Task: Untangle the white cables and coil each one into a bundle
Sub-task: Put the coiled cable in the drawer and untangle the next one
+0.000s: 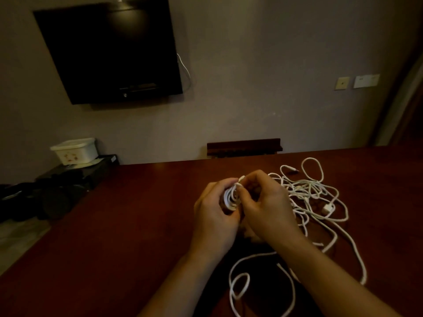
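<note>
A small coiled bundle of white cable (231, 197) sits between my two hands above the dark red table (128, 225). My left hand (215, 216) grips the coil from the left. My right hand (265, 209) pinches the cable at the coil's top right edge, and a white connector tip (241, 178) sticks up above my fingers. To the right lies a tangled heap of white cables (313, 193) with a white plug (327, 208) in it. More loose white cable (240, 287) loops near the table's front edge, under my forearms.
A dark wall-mounted screen (109, 51) hangs at the upper left. A white lidded box (74, 151) stands on black gear at the far left, beyond the table edge. A dark wooden chair back (243, 146) shows behind the table's far edge.
</note>
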The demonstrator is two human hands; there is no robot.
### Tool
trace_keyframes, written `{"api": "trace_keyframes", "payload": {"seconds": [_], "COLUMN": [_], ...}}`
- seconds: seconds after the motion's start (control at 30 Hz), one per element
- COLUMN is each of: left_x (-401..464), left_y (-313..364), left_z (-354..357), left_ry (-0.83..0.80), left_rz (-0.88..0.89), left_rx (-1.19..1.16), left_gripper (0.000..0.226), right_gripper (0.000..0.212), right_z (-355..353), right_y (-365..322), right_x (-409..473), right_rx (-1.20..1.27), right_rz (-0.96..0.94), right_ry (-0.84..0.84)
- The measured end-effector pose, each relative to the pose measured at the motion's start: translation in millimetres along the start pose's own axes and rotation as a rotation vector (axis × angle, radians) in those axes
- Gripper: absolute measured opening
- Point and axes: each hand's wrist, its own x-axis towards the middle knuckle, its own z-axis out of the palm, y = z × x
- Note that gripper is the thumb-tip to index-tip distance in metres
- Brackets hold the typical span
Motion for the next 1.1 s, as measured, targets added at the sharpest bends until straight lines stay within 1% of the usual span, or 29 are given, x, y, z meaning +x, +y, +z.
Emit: {"api": "trace_keyframes", "payload": {"seconds": [0.07,0.13,0.2,0.3,0.37,0.43,0.57,0.7,0.73,0.77,0.83,0.87,0.9,0.97,1.03,1.1], "left_x": [-2,-2,-1,5,9,12,12,12,13,14,15,16,16,18,20,20], "left_y": [1,1,-1,-8,-13,-16,-15,-15,-15,-15,-14,-14,-15,-17,-21,-26], "left_z": [0,0,-2,-8,-9,-8,-6,-5,-5,-6,-7,-7,-7,-9,-11,-12], "left_ry": [-0.026,-0.035,-0.019,-0.012,-0.055,-0.083,-0.1,-0.105,-0.104,-0.103,-0.104,-0.095,-0.082,-0.073,-0.111,-0.124], "left_rz": [0.013,0.027,0.031,-0.033,-0.089,-0.126,-0.125,-0.153,-0.165,-0.181,-0.225,-0.259,-0.302,-0.362,-0.329,-0.244], "left_rx": [0.047,0.083,0.076,0.008,-0.062,-0.121,-0.177,-0.245,-0.273,-0.302,-0.376,-0.422,-0.463,-0.504,-0.472,-0.357], "left_gripper": [0.042,0.039,0.037,0.043,0.042,0.039,0.031,0.022,0.021,0.02,0.017,0.015,0.013,0.016,0.025,0.032], "right_gripper": [0.009,0.007,0.007,0.03,0.036,0.035,0.026,0.024,0.028,0.037,0.06,0.065,0.065,0.058,0.054,0.052], "right_z": [2,3,-1,-9,-11,-10,-7,-5,-6,-7,-8,-7,-6,-4,-4,-6], "right_y": [0,0,1,4,8,11,12,11,11,13,14,15,17,20,23,26], "right_x": [0,0,2,7,9,10,8,6,7,7,8,8,8,8,9,11], "right_rx": [-0.056,-0.14,-0.133,-0.076,-0.122,-0.17,-0.302,-0.385,-0.361,-0.285,-0.044,0.039,0.062,0.024,0.006,0.037], "right_rz": [0.01,-0.042,-0.098,-0.103,-0.121,-0.145,-0.242,-0.268,-0.27,-0.247,-0.143,-0.114,-0.116,-0.142,-0.126,-0.063], "right_ry": [-0.036,-0.045,-0.079,-0.175,-0.173,-0.142,-0.104,-0.082,-0.076,-0.095,-0.23,-0.295,-0.312,-0.241,-0.167,-0.144]}}
